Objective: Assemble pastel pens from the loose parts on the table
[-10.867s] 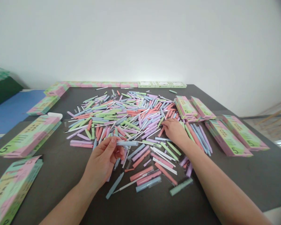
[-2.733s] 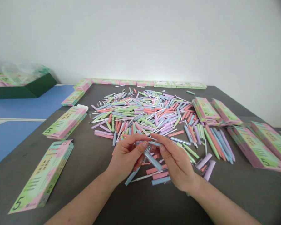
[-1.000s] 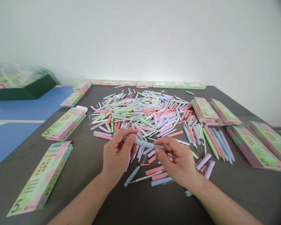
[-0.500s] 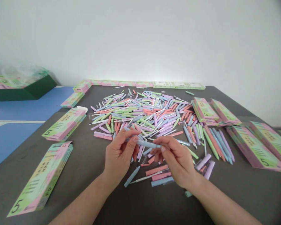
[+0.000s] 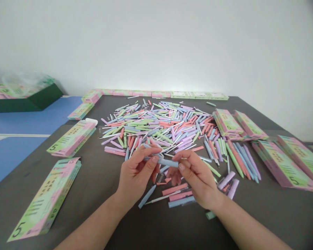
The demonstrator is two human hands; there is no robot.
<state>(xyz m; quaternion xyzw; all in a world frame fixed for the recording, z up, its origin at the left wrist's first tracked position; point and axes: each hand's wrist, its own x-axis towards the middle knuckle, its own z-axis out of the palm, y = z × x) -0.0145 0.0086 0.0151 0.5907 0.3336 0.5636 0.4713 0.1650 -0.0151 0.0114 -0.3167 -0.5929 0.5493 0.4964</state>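
Observation:
A light blue pen [image 5: 167, 162] lies nearly level between my two hands, above the front of a loose heap. My left hand [image 5: 135, 172] pinches its left end between thumb and fingers. The fingertips of my right hand [image 5: 198, 175] close on its right end, where the thumb covers part of it. Just below the hands are a blue pen barrel [image 5: 147, 196], a white refill [image 5: 159, 199] and red pen parts [image 5: 174, 189]. Behind the hands spreads a heap of pastel pen parts [image 5: 161, 123] in green, purple, red and blue.
Printed cartons [image 5: 47, 198] lie at the left, with stacked cartons [image 5: 289, 163] at the right. A row of finished pens [image 5: 243, 159] lies beside the heap. More boxes [image 5: 160, 93] line the back edge. A dark green tray [image 5: 36, 99] rests on a blue surface.
My left hand has shifted slightly right, closer to my right hand. Less of the blue pen shows between them, and its narrow right tip is now hidden at my right fingers.

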